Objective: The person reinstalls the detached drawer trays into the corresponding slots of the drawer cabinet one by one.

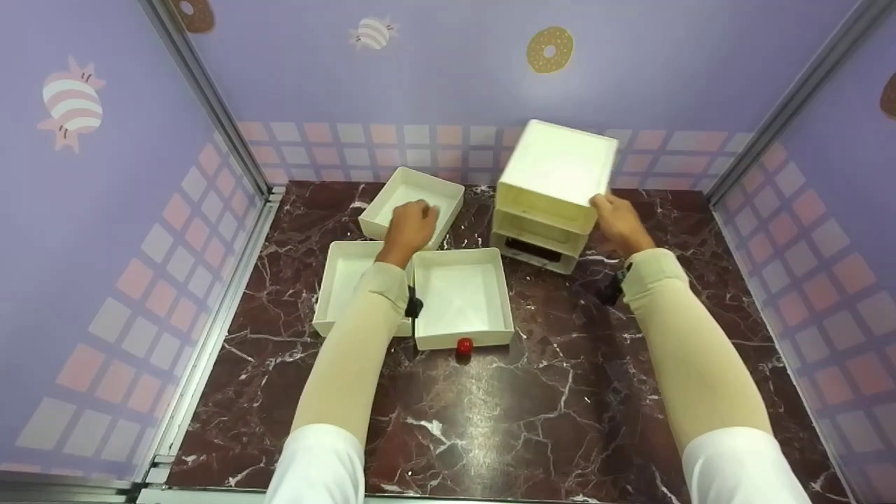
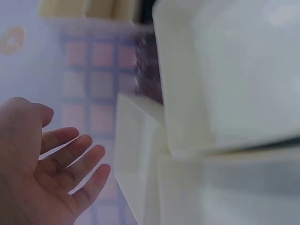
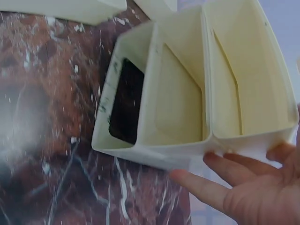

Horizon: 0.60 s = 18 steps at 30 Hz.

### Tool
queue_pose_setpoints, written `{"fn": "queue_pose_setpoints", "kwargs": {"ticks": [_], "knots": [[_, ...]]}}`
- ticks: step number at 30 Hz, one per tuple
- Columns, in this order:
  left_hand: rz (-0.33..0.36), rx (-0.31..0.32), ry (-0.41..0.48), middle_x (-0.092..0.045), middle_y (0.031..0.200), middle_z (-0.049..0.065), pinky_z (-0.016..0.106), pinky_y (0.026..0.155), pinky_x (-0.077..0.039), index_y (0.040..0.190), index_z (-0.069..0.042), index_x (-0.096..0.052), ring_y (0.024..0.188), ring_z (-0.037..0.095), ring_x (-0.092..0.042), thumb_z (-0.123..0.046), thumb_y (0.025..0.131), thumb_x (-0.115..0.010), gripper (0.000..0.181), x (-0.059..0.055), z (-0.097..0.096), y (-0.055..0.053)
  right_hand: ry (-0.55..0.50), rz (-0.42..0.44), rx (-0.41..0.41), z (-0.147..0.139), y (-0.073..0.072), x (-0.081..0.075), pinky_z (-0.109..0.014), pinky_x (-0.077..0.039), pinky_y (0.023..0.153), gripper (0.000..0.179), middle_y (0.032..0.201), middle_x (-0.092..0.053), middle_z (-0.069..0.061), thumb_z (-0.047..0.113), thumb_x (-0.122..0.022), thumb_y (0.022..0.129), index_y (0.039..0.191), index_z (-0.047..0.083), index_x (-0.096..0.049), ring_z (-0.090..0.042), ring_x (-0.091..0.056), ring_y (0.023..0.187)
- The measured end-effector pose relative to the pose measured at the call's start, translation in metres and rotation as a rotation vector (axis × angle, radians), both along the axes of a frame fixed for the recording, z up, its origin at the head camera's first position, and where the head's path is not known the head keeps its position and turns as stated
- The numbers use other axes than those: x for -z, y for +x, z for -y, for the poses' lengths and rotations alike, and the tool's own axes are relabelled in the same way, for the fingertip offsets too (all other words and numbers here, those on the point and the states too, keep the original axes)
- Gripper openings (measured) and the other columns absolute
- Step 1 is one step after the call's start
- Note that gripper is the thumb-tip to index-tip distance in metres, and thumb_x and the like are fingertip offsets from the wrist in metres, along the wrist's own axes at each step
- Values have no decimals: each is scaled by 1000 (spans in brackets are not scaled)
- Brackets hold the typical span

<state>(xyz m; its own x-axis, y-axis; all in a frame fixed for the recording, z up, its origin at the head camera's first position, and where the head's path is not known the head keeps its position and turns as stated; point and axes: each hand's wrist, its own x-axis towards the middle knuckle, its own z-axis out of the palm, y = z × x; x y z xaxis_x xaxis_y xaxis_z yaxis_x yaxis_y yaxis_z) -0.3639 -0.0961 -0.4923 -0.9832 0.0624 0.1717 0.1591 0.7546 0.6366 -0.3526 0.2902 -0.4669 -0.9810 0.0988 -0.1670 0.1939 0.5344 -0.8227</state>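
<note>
A white three-tier drawer case (image 1: 556, 161) stands on the dark marble tabletop, its open compartments facing forward and its upper part slightly blurred. My right hand (image 1: 619, 220) is at its right side; in the right wrist view, extended fingers (image 3: 201, 187) touch the side wall near the front edge. A dark opening (image 3: 126, 101) shows in the lowest compartment. My left hand (image 1: 413, 220) hovers over the back white drawer (image 1: 385, 203), holding nothing, its fingers (image 2: 89, 161) loosely bent in the left wrist view. Two more white drawers, left (image 1: 343, 280) and right (image 1: 462, 297), lie in front.
A small red ball (image 1: 465, 346) sits against the front of the right drawer. Purple walls with printed sweets and a checked border (image 1: 420, 143) enclose the marble tabletop (image 1: 490, 420) at the back and both sides.
</note>
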Motion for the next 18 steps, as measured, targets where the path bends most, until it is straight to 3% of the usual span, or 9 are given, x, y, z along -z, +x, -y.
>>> {"fn": "queue_pose_setpoints", "kwargs": {"ticks": [3,5,7,9,11,15,18], "knots": [[56,58,129,-72,123,13,43,103,-51,120,-8,-72,119,32,-65,-39,106,-45,43,-12,-24,-2,50,-34,-77,19,-2,1,-39,-50,88,47,126,-58,-21,38,-37,103,123,2,-59,-28,-52,104],[116,75,189,-65,139,7,40,114,-45,138,-14,-64,134,28,-57,-47,107,-41,51,-19,-35,-2,60,-54,-128,31,-3,2,-41,-47,95,49,132,-58,-19,38,-37,104,129,3,-59,-29,-50,109],[165,89,219,-67,133,9,39,111,-45,134,-14,-65,128,27,-58,-51,108,-37,53,-25,-43,-1,42,-49,-159,41,-3,1,-44,-47,99,53,138,-58,-19,39,-37,104,139,6,-57,-30,-51,114],[172,93,222,-67,113,11,37,99,-47,118,-9,-66,110,27,-60,-49,108,-37,50,-28,-48,0,43,-57,-177,47,-4,1,-46,-42,107,57,144,-56,-17,40,-36,104,147,7,-53,-29,-50,120],[143,82,223,-61,94,10,37,86,-43,101,-8,-62,92,25,-55,-44,109,-40,43,-29,-51,0,33,-55,-190,50,-4,1,-47,-40,113,60,150,-52,-16,40,-36,104,154,8,-45,-28,-49,126],[87,42,228,-56,80,4,32,75,-41,89,-9,-61,78,19,-50,-37,107,-46,36,-27,-54,3,32,-51,-205,51,-6,2,-47,-33,123,62,157,-46,-15,39,-34,105,161,12,-32,-27,-45,136],[56,27,227,-50,70,1,29,67,-37,76,-12,-54,68,17,-45,-35,106,-49,38,-28,-57,4,-10,-50,-205,51,-8,2,-48,-35,121,60,154,-49,-18,38,-32,106,161,14,-30,-30,-48,134]]}}
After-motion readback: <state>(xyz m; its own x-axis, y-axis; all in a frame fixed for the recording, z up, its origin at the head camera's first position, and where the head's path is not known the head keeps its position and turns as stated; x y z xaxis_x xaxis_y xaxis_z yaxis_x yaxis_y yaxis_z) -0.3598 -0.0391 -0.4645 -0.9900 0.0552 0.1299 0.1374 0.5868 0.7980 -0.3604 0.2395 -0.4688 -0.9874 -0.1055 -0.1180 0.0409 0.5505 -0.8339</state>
